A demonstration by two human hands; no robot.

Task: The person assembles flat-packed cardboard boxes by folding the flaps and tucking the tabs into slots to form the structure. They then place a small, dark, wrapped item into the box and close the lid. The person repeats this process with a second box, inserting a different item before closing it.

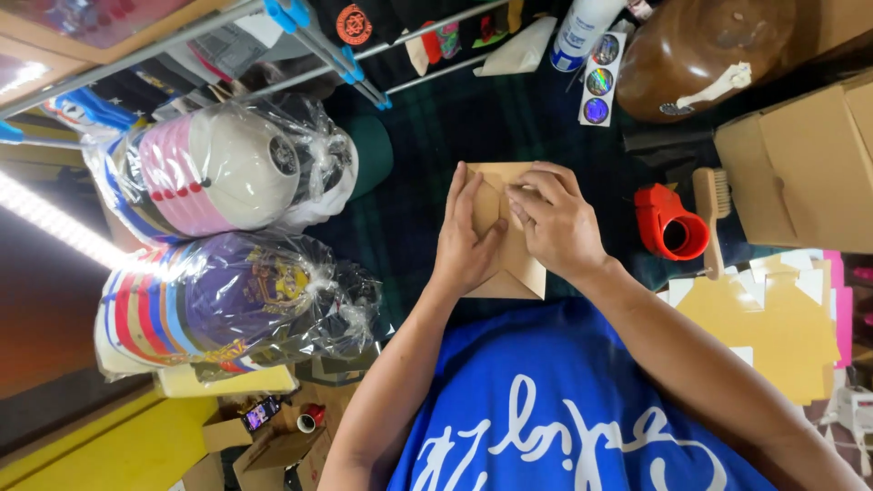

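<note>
brown kraft cardboard, a small flat-folded box (509, 255), lies under both hands in the middle of the dark green plaid surface (427, 136), just in front of the person's blue shirt. the left hand (466, 238) lies flat with fingers stretched out and close together, palm pressing down on the box's left half. the right hand (555, 223) is curled, fingertips bent onto the upper flap near the centre fold, pinching or pressing it; neither hand is clamped round the box. to do this fold well, i judge the flat hand should pin the panel firmly while the fingertips run along the crease so it stays straight. a red plastic tape dispenser (671, 223) and a wooden brush (712, 214) sit to the right, bagged stacks of caps (227, 168) to the left.
</note>
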